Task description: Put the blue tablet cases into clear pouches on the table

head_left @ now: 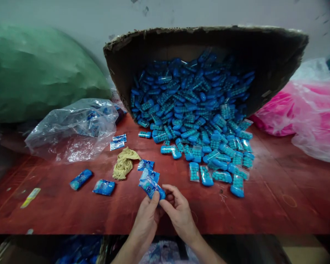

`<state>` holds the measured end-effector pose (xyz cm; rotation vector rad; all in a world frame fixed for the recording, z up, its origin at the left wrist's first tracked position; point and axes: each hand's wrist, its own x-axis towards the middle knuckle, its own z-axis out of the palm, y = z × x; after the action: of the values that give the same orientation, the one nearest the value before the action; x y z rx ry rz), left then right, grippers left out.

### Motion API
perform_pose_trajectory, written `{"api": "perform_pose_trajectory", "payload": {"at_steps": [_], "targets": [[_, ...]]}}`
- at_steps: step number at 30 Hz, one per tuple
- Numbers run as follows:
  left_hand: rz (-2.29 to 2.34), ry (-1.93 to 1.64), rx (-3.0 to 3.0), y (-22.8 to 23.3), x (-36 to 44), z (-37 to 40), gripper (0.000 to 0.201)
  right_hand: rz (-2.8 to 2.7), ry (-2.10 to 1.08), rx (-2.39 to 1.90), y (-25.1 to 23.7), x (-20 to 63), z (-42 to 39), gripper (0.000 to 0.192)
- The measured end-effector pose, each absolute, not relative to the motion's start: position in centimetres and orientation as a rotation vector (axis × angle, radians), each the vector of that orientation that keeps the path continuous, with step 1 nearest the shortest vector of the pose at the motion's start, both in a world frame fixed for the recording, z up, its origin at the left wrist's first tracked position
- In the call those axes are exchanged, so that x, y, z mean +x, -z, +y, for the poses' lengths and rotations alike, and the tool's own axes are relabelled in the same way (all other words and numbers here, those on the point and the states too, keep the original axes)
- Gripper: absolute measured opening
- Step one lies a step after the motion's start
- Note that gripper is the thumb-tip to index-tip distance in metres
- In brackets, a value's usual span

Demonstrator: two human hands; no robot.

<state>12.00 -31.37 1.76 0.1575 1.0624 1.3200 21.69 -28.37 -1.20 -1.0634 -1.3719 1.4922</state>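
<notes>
My left hand (146, 217) is closed on a blue printed packet (150, 187), its thumb lying along the near end. Against that same end press the thumb and fingers of my right hand (180, 212), closed on it too. Whether a small container sits inside the packet is hard to make out. Just beyond my hands lie flat blue wrappers (145, 165). To the left rest two filled blue packets, one tilted (81, 179) and one nearer my hands (103, 187). Small clear containers with blue caps and blue balls (206, 176) lie to the right.
A cardboard box (275, 62) on its side spills a heap of these containers onto the red table (286, 183). A crumpled yellow cloth (123, 163), a clear plastic bag (71, 128) and more wrappers (118, 142) lie left. Green (41, 73) and pink (280, 110) bags flank the box.
</notes>
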Motion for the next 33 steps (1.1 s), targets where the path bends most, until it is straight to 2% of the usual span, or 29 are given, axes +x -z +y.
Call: {"api": "perform_pose_trajectory", "payload": {"at_steps": [6, 11, 17, 21, 26, 33], "targets": [[1.251, -1.310, 0.218, -1.5, 10.4, -30.9, 0.019, -1.439, -1.451, -1.059, 0.9, 21.9, -28.4, 0.039], [1.102, -1.281, 0.229, -1.3, 9.1, -30.9, 0.013, -1.462, -1.522, -0.961, 0.3, 22.4, -27.7, 0.049], [0.925, -1.172, 0.175, -1.1, 8.3, -31.1, 0.018, -1.570, -1.683, -0.838, -0.3, 23.0, -26.9, 0.061], [0.950, -1.197, 0.184, -1.2, 8.8, -31.2, 0.016, -1.497, -1.802, -0.751, 0.5, 23.0, -26.8, 0.060], [0.999, -1.261, 0.115, -1.0, 10.4, -31.4, 0.016, -1.498, -1.796, -0.802, 1.6, 22.9, -27.0, 0.057], [1.184, -1.326, 0.061, -1.3, 10.7, -31.5, 0.024, -1.781, -1.491, -0.875, 1.8, 22.5, -27.0, 0.046]]}}
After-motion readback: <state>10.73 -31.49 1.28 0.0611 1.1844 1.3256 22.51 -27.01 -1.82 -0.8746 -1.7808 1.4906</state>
